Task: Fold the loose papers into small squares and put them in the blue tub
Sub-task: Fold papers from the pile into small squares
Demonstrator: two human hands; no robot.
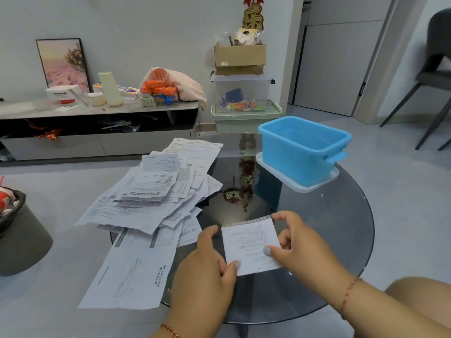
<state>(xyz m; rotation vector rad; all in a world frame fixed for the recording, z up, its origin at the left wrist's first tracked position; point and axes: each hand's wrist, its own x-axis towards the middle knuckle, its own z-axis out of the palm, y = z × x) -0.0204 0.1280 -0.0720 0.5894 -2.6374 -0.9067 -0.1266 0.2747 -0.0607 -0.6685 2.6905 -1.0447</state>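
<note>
round dark glass table (317,240) in a grey-floored living room: a person holds one sheet (251,247) flat at the near edge, left hand (207,269) pinching its near-left corner, right hand (297,242) gripping its right edge with thumb on top. the sheet looks ready for its next fold; that calls for bringing one edge over to meet the other and creasing. a pile (156,191) of loose papers waits at left. the tub (302,147) stands far right on a clear lid (329,178), apparently empty. a cluttered sideboard (97,111) lines the far wall.
</note>
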